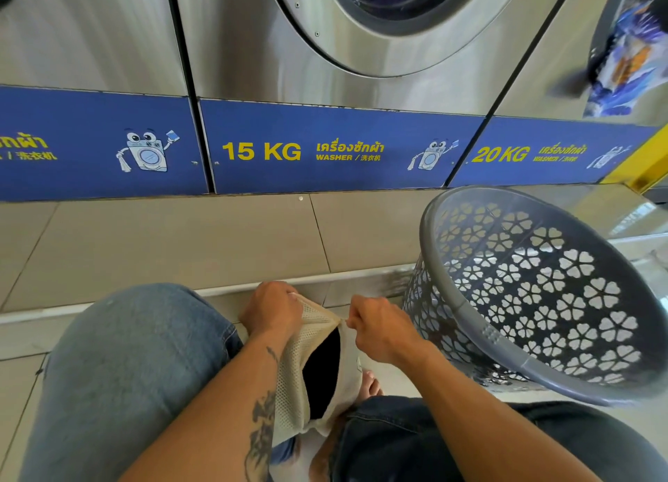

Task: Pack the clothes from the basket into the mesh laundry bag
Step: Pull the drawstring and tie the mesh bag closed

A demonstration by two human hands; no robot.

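A cream mesh laundry bag (294, 366) hangs between my knees, its slit mouth part way apart with dark cloth (321, 373) showing inside. My left hand (271, 311) grips the bag's top left corner. My right hand (379, 328) pinches the bag's top edge at the end of the slit, perhaps on a zipper pull. The grey plastic basket (470, 319), with flower-shaped holes, stands tilted on the floor to my right, its mouth facing me. No clothes show inside the basket.
A row of steel washing machines (253, 47) with blue "15 KG" and "20 KG" panels stands ahead on a tiled step (180, 243). My jeans-clad knees (137, 355) flank the bag. A blurred blue patterned item (621, 58) is at the upper right.
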